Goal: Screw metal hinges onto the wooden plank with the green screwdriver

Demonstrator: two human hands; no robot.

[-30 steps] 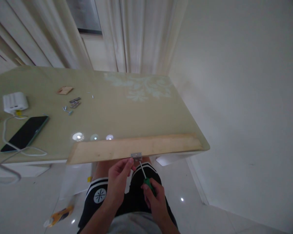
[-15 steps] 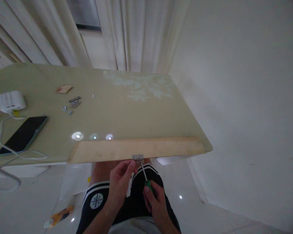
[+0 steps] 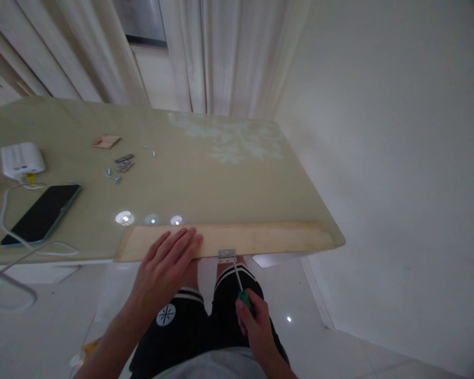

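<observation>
At the desk's (image 3: 240, 173) near edge, a left hand (image 3: 164, 263) presses flat on a wooden board (image 3: 260, 239) while the right hand (image 3: 255, 321) grips a screwdriver (image 3: 240, 287) against its seated, apparently part-fastened hinge (image 3: 226, 256).

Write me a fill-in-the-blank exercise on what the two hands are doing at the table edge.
1. The left hand lies flat on the ____ plank.
2. The right hand grips a screwdriver with a ____ handle.
3. The screwdriver tip meets the metal ____ on the plank's near edge.

Missing words: wooden; green; hinge
</observation>
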